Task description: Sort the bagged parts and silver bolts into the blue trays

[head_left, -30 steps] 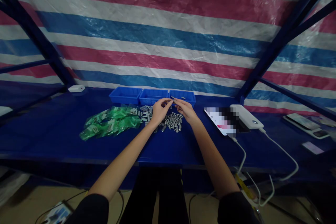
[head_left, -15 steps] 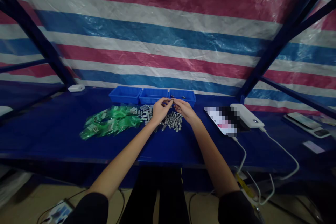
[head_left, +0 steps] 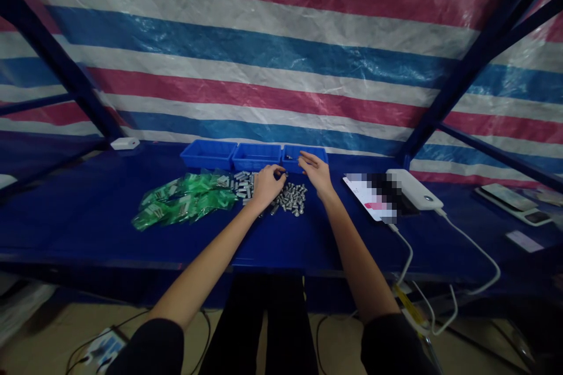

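Note:
My left hand is over the heap, with thumb and forefinger curled together in a pinch. Whatever sits at its fingertips is too small to name. My right hand is apart from it, at the front of the right blue bin, with its fingers stretched out and nothing visible in them. A few small metal pieces lie in that bin. Below and between the hands is a heap of small silver metal fittings. Silver metal cylinders lie left of my left hand, partly hidden by it.
Green plastic bags with metal parts inside lie at left. Two more blue bins, a middle one and a left one, stand at the back. To the right are a phone, a white power bank with cables, and a small scale.
My right hand has parted from my left hand, moving slightly right and up to the right bin, its fingers now extended. The left hand stays nearly in place, still pinched.

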`<action>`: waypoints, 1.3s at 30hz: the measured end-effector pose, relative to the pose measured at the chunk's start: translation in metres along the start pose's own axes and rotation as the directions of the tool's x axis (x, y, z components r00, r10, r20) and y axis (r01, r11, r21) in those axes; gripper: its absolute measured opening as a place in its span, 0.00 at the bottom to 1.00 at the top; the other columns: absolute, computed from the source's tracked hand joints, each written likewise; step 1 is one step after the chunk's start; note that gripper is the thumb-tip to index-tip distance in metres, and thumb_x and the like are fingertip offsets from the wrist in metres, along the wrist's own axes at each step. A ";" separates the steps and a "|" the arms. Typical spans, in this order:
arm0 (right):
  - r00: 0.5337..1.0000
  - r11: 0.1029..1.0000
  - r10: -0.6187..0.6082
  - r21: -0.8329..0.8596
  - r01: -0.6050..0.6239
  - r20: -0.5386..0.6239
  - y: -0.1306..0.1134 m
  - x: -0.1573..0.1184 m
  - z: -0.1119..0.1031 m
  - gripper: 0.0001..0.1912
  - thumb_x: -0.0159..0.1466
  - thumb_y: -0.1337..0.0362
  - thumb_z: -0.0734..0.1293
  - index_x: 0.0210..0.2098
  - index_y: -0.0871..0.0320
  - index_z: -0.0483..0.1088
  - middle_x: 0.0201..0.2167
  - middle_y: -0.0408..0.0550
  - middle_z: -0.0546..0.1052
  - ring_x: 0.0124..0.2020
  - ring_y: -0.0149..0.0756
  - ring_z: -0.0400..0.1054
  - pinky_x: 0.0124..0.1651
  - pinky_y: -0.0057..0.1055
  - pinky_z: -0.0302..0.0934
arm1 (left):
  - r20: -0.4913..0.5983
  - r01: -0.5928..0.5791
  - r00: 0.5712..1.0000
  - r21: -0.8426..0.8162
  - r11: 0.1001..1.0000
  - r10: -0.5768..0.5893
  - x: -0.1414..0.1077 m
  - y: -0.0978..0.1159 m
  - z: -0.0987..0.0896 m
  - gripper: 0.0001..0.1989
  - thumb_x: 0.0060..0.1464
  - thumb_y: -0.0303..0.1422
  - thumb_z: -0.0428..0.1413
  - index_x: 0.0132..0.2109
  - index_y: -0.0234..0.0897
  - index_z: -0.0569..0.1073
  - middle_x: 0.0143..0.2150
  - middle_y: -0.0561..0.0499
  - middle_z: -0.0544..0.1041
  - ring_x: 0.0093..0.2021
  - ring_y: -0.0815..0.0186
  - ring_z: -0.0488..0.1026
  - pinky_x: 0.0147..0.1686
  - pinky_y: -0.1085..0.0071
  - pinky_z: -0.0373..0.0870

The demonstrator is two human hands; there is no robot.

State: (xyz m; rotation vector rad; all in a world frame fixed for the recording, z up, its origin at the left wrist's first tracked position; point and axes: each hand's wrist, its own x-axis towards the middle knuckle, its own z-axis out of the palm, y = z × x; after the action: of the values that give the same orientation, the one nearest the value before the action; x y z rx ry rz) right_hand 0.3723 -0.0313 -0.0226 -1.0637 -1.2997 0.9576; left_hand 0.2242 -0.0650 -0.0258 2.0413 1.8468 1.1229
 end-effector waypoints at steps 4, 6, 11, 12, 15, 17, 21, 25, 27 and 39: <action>0.994 0.921 -0.032 -0.384 0.069 0.101 0.003 -0.007 -0.004 0.10 0.51 0.57 0.69 0.32 0.53 0.77 0.33 0.45 0.79 0.34 0.37 0.72 0.42 0.33 0.64 | -0.023 0.001 1.000 0.068 0.998 0.001 -0.001 -0.001 -0.001 0.09 0.49 0.31 0.53 0.39 0.39 0.75 0.36 0.47 0.76 0.40 0.58 0.71 0.44 0.63 0.63; 0.985 0.850 0.001 -0.519 0.089 0.170 0.004 -0.012 -0.004 0.08 0.50 0.57 0.70 0.29 0.50 0.77 0.31 0.43 0.79 0.34 0.38 0.72 0.41 0.33 0.64 | -0.028 -0.008 1.000 0.096 0.995 0.011 -0.001 -0.001 -0.002 0.09 0.49 0.31 0.53 0.38 0.39 0.75 0.36 0.47 0.76 0.42 0.57 0.71 0.44 0.63 0.63; 0.960 0.798 0.069 -0.593 0.111 0.273 0.006 -0.017 -0.002 0.07 0.49 0.58 0.71 0.29 0.49 0.77 0.30 0.41 0.79 0.36 0.39 0.73 0.38 0.31 0.63 | -0.009 -0.020 1.000 0.069 0.997 0.021 -0.002 0.001 -0.003 0.09 0.49 0.30 0.52 0.38 0.38 0.74 0.36 0.47 0.76 0.40 0.59 0.71 0.42 0.65 0.64; 0.956 0.799 0.076 -0.591 0.111 0.283 0.007 -0.017 -0.001 0.07 0.49 0.59 0.70 0.29 0.49 0.77 0.29 0.41 0.79 0.35 0.39 0.73 0.38 0.31 0.63 | -0.004 -0.021 1.000 0.061 0.998 0.021 -0.002 0.002 -0.003 0.09 0.49 0.30 0.52 0.38 0.38 0.74 0.36 0.47 0.76 0.40 0.59 0.71 0.42 0.65 0.64; 0.949 0.815 0.082 -0.569 0.113 0.305 0.010 -0.014 -0.001 0.06 0.50 0.61 0.69 0.28 0.51 0.77 0.29 0.42 0.79 0.35 0.39 0.73 0.37 0.30 0.64 | 0.005 -0.031 1.000 0.046 0.998 0.031 -0.003 0.003 -0.004 0.09 0.50 0.30 0.52 0.38 0.38 0.74 0.36 0.47 0.76 0.40 0.60 0.72 0.42 0.65 0.65; 0.950 0.828 0.078 -0.550 0.107 0.303 0.013 -0.012 -0.001 0.06 0.50 0.63 0.69 0.28 0.52 0.77 0.28 0.42 0.79 0.34 0.38 0.73 0.37 0.29 0.64 | 0.004 -0.042 0.999 0.045 0.998 0.042 -0.003 0.003 -0.003 0.09 0.50 0.30 0.51 0.38 0.38 0.74 0.35 0.47 0.76 0.40 0.60 0.72 0.42 0.66 0.65; 0.951 0.839 0.076 -0.534 0.100 0.298 0.016 -0.011 -0.001 0.07 0.49 0.66 0.68 0.28 0.53 0.77 0.27 0.43 0.79 0.33 0.37 0.74 0.37 0.29 0.65 | 0.002 -0.059 0.998 0.050 0.997 0.059 -0.003 0.002 -0.002 0.08 0.50 0.30 0.51 0.37 0.38 0.74 0.34 0.48 0.76 0.39 0.61 0.72 0.41 0.66 0.65; 0.944 0.817 0.070 -0.561 0.132 0.323 0.013 -0.013 0.000 0.09 0.49 0.65 0.68 0.31 0.52 0.77 0.29 0.42 0.79 0.33 0.37 0.73 0.36 0.28 0.64 | 0.052 -0.072 0.996 0.015 0.997 0.071 -0.003 0.001 -0.001 0.09 0.49 0.30 0.51 0.37 0.38 0.75 0.33 0.48 0.77 0.35 0.62 0.73 0.37 0.68 0.66; 0.936 0.796 0.068 -0.585 0.158 0.346 0.012 -0.013 0.000 0.11 0.49 0.63 0.69 0.33 0.51 0.77 0.31 0.42 0.79 0.33 0.37 0.73 0.35 0.29 0.64 | 0.081 -0.063 0.995 -0.003 0.998 0.063 -0.004 0.001 0.000 0.10 0.49 0.30 0.51 0.38 0.38 0.75 0.32 0.48 0.78 0.33 0.62 0.73 0.35 0.68 0.66; 0.955 0.773 0.033 -0.613 0.164 0.296 0.010 -0.017 0.005 0.07 0.48 0.63 0.69 0.28 0.51 0.76 0.28 0.41 0.79 0.34 0.36 0.73 0.35 0.28 0.62 | 0.048 0.032 0.999 -0.174 0.984 -0.024 0.002 -0.006 0.005 0.10 0.47 0.29 0.51 0.36 0.37 0.75 0.30 0.49 0.77 0.32 0.64 0.73 0.35 0.69 0.68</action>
State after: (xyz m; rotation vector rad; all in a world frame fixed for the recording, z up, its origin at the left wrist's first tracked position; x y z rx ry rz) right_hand 0.3670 -0.0446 -0.0371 -1.4063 -1.9817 0.6339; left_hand 0.2225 -0.0603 -0.0315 1.9219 1.6857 1.1752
